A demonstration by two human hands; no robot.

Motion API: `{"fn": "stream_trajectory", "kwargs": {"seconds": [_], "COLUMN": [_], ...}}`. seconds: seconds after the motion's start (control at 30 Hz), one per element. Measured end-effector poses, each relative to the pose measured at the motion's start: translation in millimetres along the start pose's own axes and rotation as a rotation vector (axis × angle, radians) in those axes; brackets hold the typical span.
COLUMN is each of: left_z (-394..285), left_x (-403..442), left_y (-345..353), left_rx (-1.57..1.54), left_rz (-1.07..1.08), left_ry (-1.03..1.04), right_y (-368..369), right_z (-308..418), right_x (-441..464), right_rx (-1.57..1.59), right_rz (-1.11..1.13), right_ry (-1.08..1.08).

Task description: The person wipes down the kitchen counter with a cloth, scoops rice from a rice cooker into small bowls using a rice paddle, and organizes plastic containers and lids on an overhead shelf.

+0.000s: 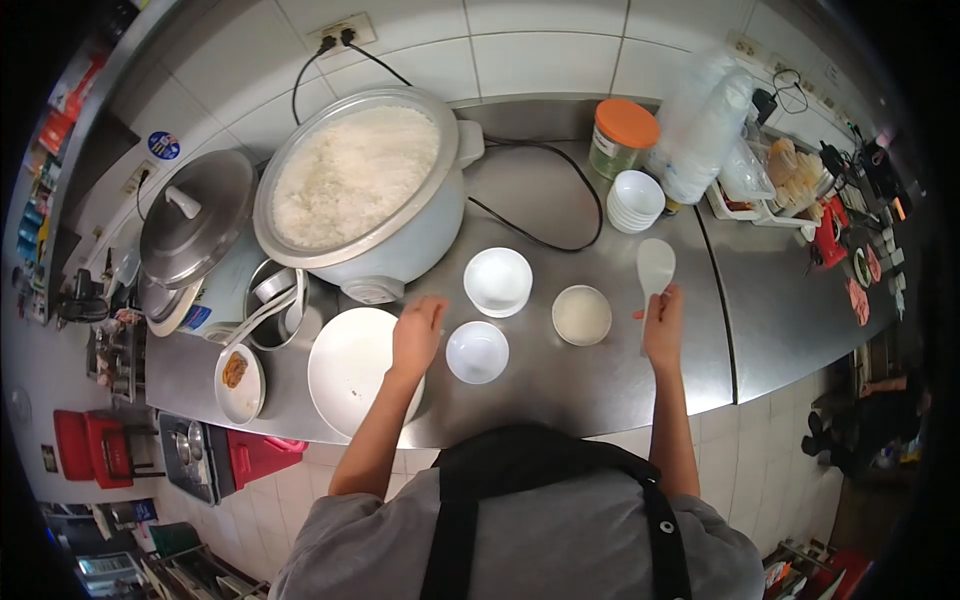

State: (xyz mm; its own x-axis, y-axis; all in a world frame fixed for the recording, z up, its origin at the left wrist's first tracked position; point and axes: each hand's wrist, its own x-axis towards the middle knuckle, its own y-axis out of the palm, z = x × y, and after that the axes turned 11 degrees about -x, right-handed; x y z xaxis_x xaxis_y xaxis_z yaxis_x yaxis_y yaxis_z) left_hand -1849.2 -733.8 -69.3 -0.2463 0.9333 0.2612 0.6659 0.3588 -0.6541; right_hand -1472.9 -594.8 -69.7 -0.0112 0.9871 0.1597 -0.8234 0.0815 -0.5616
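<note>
My right hand [662, 325] is closed around the handle of a white rice paddle [656, 264], its broad end pointing away from me. My left hand [420, 330] hovers by the right edge of a large white plate [345, 365], fingers loosely extended and nothing visible in them. Just right of that hand are a white bowl [497, 280], which looks stacked, and a small pale bowl [477, 353]. Between the hands stands a round bowl [582, 316], pale beige inside. Behind them, a big open rice cooker [395, 245] is full of white rice [350, 180].
A steel lid [200, 215] leans at the left near a metal pot [262, 310] and a bowl with brown food [238, 385]. At the back right are stacked white bowls [635, 200], an orange-lidded jar [625, 135] and plastic bags [705, 130]. A black cord [585, 235] crosses the steel counter.
</note>
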Motion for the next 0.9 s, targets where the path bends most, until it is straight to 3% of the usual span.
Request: {"fn": "stream_trajectory", "kwargs": {"seconds": [0.07,0.3,0.4,0.5,0.57,0.63,0.7,0.77,0.8,0.83,0.9], "left_z": [28.5,30.6,22.4,-31.3,-69.5,-89.1,-81.1,-50.2,-37.9,-33.3,-28.6], "left_x": [-10.2,-9.3,-11.0,-0.5,25.3,50.2,76.1,94.1,97.8,97.4,96.7], "left_y": [-4.5,11.8,-2.4,-53.8,-98.5,-140.9,-174.0,-184.5,-185.1,-184.4,-181.6], "left_rx": [0.209,0.27,0.241,0.141,0.187,0.334,0.441,0.638,0.737,0.727,0.707], "left_rz": [0.302,0.432,0.3,0.043,-0.249,-0.431,-0.387,-0.372,-0.361,-0.349,-0.325], "left_ry": [0.064,-0.002,0.022,0.109,0.302,0.251,0.15,0.239,0.283,0.258,0.204], "right_y": [-4.3,-0.8,5.0,13.3,15.4,24.7,42.1,71.9,78.6,84.9,131.4], "right_z": [16.8,78.2,97.8,111.7,149.4,189.8,226.2,260.0,283.4,305.7,320.8], "right_x": [9.2,12.3,10.8,17.0,18.5,24.0,37.5,50.6,54.6,59.5,85.1], "right_rx": [0.008,0.073,0.149,0.262,0.233,0.215,0.21,0.142,-0.037,-0.22,-0.244], "right_rz": [-0.02,-0.06,-0.027,0.005,0.034,0.079,0.128,0.041,0.017,-0.007,-0.15], "right_ry": [-0.049,-0.119,-0.138,-0.162,-0.18,-0.258,-0.396,-0.571,-0.694,-0.813,-1.035]}}
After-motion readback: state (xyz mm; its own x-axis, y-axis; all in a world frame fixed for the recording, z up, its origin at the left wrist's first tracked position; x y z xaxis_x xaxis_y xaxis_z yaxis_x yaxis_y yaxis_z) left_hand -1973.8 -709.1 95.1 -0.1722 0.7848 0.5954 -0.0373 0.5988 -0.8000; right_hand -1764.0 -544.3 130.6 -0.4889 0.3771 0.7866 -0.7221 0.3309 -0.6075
